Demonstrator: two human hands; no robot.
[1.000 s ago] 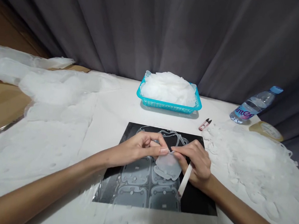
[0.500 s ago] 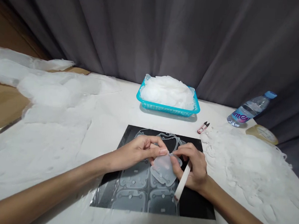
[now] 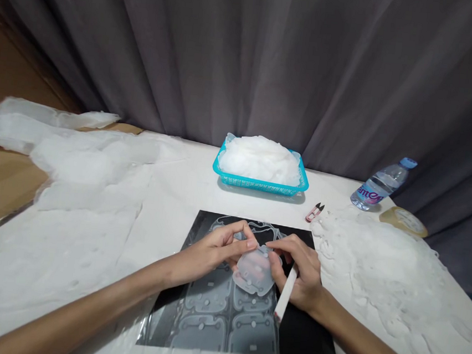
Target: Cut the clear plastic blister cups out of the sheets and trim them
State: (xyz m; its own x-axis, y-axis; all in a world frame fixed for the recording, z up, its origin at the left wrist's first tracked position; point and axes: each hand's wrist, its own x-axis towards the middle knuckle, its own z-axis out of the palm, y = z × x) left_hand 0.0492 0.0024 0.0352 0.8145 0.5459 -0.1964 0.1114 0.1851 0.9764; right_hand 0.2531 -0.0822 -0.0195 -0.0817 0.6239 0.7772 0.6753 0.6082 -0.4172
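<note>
A thin, translucent rounded piece [image 3: 254, 279], looking like soft plastic or silicone, hangs above the black board [image 3: 308, 337]. My left hand [image 3: 227, 248] pinches its upper left edge between thumb and fingertips. At the piece's upper right edge are the thumb and fingertips of my right hand [image 3: 302, 269]. A slim white stick-like tool [image 3: 285, 297] is tucked in my right hand, its dark reddish tip pointing down towards me; its kind is unclear. Under both hands, a clear sheet of moulded shapes [image 3: 206, 296] lies on the board, partly covered by them.
A turquoise basket [image 3: 260, 186] heaped with white translucent pieces stands at the back. Small pink thread snips [image 3: 314, 212], a water bottle [image 3: 381, 185] and a tape roll [image 3: 404, 221] are at right, by scattered translucent scraps [image 3: 389, 270]. Translucent sheets [image 3: 84, 229] cover the left side.
The camera view has tilted up slightly, so the table things sit lower. My fingers have shifted slightly along the top edge of the translucent piece, which both hands keep near the same spot.
</note>
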